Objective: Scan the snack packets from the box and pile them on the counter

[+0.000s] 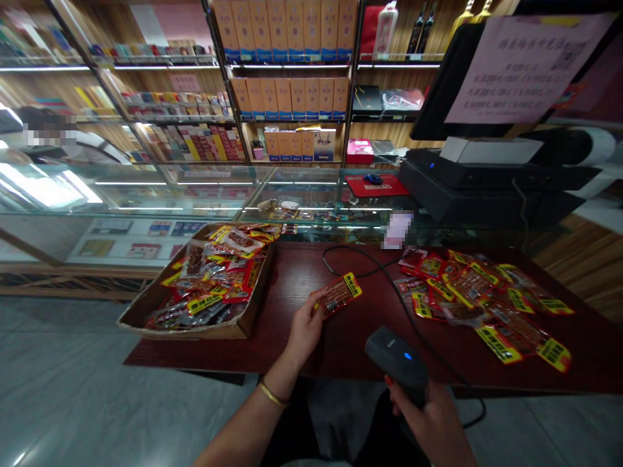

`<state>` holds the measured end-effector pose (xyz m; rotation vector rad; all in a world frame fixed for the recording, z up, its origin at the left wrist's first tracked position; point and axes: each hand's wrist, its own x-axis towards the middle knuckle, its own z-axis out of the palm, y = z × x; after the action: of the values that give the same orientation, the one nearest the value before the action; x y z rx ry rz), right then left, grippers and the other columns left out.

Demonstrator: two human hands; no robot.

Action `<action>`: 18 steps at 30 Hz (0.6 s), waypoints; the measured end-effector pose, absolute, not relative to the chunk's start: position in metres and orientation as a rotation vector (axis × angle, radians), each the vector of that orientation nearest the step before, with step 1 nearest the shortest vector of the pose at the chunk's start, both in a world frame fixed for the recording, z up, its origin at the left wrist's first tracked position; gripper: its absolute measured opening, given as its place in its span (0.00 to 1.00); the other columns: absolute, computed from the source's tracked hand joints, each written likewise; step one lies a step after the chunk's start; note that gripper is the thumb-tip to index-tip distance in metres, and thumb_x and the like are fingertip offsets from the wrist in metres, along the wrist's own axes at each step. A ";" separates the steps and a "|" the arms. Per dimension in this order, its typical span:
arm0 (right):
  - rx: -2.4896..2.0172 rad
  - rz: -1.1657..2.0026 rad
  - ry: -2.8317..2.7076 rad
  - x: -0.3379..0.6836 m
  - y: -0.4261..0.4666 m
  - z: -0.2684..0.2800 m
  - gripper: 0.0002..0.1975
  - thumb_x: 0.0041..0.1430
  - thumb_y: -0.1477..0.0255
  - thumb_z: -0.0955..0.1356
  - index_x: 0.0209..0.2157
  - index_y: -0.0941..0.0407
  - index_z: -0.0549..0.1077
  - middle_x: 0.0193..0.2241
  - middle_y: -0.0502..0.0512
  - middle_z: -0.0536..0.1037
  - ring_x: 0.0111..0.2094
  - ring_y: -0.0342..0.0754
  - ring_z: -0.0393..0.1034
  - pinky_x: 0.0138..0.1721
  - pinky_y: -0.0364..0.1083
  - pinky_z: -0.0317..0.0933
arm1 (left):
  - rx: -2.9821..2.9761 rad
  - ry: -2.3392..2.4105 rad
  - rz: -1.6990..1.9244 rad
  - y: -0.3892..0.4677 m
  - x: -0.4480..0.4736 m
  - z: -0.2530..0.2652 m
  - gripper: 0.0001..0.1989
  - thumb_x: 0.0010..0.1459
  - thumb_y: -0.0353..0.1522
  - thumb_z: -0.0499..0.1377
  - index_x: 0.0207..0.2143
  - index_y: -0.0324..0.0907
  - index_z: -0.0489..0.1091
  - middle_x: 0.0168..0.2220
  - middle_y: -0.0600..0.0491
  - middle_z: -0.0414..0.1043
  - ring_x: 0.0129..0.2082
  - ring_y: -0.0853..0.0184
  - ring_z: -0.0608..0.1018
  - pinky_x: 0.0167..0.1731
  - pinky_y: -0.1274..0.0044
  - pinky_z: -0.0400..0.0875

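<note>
Between the fingers of my left hand is a snack packet with red and yellow edges and brown sticks showing through it. The packet is held just over the dark red table. My right hand is wrapped round a black barcode scanner with a lit blue light; its head points toward the packet. To the left, a cardboard box is heaped with similar packets. More snack packets lie in a loose pile on the right of the table.
A black cable runs across the table. Behind it stands a glass display counter with a mouse on a red mat. A monitor rises at the right. A person is at far left, before shelves of boxes.
</note>
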<state>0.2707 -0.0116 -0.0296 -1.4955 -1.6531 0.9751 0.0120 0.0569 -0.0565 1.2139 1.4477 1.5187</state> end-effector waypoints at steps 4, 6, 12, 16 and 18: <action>-1.588 0.944 -1.584 0.270 -0.024 -0.019 0.28 0.54 0.40 0.68 0.22 0.50 0.78 0.17 0.53 0.79 0.23 0.56 0.76 0.30 0.49 0.67 | 0.949 1.364 1.523 0.058 0.009 -0.058 0.16 0.56 0.36 0.61 0.46 0.43 0.78 0.52 0.47 0.78 0.50 0.57 0.80 0.41 0.70 0.80; -1.606 0.939 -1.579 0.268 -0.027 -0.018 0.28 0.54 0.39 0.68 0.21 0.50 0.77 0.16 0.53 0.78 0.22 0.55 0.76 0.29 0.49 0.66 | 0.875 1.321 1.526 0.057 0.009 -0.057 0.16 0.55 0.37 0.63 0.46 0.43 0.78 0.53 0.47 0.77 0.50 0.57 0.79 0.37 0.73 0.80; -1.546 0.918 -1.709 0.268 -0.024 -0.023 0.25 0.58 0.44 0.68 0.23 0.50 0.78 0.19 0.56 0.82 0.23 0.56 0.78 0.31 0.48 0.70 | 0.816 1.289 1.532 0.058 0.009 -0.056 0.15 0.54 0.36 0.64 0.44 0.43 0.77 0.51 0.47 0.78 0.48 0.58 0.80 0.36 0.75 0.80; -1.530 0.899 -1.797 0.271 -0.021 -0.027 0.24 0.59 0.47 0.68 0.22 0.50 0.78 0.19 0.57 0.82 0.23 0.56 0.79 0.31 0.47 0.72 | 0.797 1.292 1.549 0.059 0.010 -0.057 0.15 0.53 0.36 0.64 0.44 0.43 0.77 0.50 0.47 0.78 0.47 0.59 0.80 0.35 0.75 0.80; -1.535 0.894 -1.810 0.271 -0.021 -0.027 0.24 0.59 0.47 0.68 0.22 0.50 0.78 0.19 0.57 0.82 0.22 0.56 0.79 0.31 0.47 0.72 | 0.801 1.301 1.545 0.059 0.009 -0.057 0.16 0.53 0.37 0.64 0.44 0.43 0.76 0.51 0.46 0.77 0.47 0.59 0.80 0.35 0.74 0.80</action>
<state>0.2712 -0.0210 -0.0270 -1.5348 -1.8098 0.8941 0.0093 0.0587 -0.0572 0.8010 1.3007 1.5453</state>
